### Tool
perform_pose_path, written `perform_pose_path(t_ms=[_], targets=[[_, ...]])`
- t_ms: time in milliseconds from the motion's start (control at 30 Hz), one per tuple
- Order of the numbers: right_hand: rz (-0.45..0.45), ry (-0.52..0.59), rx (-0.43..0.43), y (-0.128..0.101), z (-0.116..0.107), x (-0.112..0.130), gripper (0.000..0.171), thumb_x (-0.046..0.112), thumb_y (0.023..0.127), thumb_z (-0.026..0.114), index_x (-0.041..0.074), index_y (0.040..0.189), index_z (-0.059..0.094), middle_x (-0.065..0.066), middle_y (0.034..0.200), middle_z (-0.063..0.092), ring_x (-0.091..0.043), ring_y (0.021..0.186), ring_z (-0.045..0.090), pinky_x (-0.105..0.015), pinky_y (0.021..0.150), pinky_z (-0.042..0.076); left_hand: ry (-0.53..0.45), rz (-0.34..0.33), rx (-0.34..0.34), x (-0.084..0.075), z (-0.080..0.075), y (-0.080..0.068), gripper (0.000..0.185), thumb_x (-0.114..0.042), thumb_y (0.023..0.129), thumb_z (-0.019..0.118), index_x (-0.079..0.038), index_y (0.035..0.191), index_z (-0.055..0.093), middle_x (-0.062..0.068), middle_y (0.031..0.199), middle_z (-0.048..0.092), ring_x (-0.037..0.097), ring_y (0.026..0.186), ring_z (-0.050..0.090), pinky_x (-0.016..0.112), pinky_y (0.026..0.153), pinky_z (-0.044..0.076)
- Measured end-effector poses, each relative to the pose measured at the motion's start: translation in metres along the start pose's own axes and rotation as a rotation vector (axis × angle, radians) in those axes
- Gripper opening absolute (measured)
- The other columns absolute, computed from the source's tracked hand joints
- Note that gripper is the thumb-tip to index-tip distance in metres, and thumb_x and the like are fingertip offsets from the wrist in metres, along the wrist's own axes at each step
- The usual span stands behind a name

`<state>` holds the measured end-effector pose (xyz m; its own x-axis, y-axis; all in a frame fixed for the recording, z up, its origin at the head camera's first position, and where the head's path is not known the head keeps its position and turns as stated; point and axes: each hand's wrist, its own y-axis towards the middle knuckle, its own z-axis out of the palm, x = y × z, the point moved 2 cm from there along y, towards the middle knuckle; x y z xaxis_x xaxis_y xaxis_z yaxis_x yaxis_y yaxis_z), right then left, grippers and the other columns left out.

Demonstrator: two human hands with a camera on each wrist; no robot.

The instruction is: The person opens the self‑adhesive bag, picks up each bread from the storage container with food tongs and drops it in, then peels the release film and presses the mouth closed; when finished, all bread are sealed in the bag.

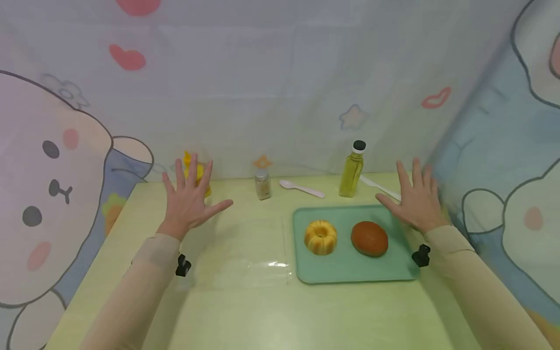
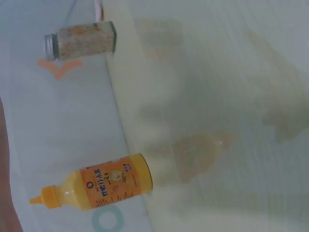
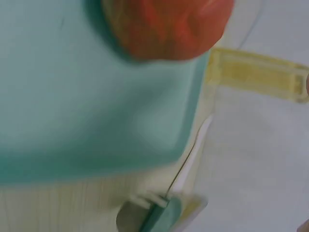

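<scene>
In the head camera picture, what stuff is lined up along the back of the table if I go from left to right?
Yellow squeeze bottle behind the left hand → spice jar → pink spoon → oil bottle → white knife, reaching toward the right hand.

both hands spread flat — left hand [image 1: 189,200] by the yellow bottle [image 1: 195,175], right hand [image 1: 417,201] over the tray [image 1: 350,265].

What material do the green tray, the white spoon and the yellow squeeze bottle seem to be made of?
The green tray looks like matte plastic: even colour, rounded moulded rim. The white spoon seems to be thin, one-piece, disposable-looking plastic. The yellow squeeze bottle looks like soft translucent plastic with a printed orange label and a pointed nozzle cap.
</scene>
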<state>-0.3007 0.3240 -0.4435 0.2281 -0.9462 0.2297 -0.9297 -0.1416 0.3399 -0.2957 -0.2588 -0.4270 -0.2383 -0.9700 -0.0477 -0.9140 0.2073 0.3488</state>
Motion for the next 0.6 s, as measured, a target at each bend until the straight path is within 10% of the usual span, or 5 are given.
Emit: perform_pose_path(t_ms=[600], targets=[[-0.376, 0.267, 0.061, -0.027, 0.015, 0.116, 0.079, 0.036, 0.099, 0.074, 0.000, 0.159, 0.039, -0.028, 0.164, 0.034, -0.048, 0.152, 0.032, -0.067, 0.116, 0.037, -0.230, 0.107, 0.089, -0.042, 0.004, -0.035, 0.108, -0.073, 0.091, 0.062, -0.029, 0.171, 0.004, 0.014, 0.175, 0.018, 0.042, 0.156, 0.030, 0.075, 0.119, 0.024]])
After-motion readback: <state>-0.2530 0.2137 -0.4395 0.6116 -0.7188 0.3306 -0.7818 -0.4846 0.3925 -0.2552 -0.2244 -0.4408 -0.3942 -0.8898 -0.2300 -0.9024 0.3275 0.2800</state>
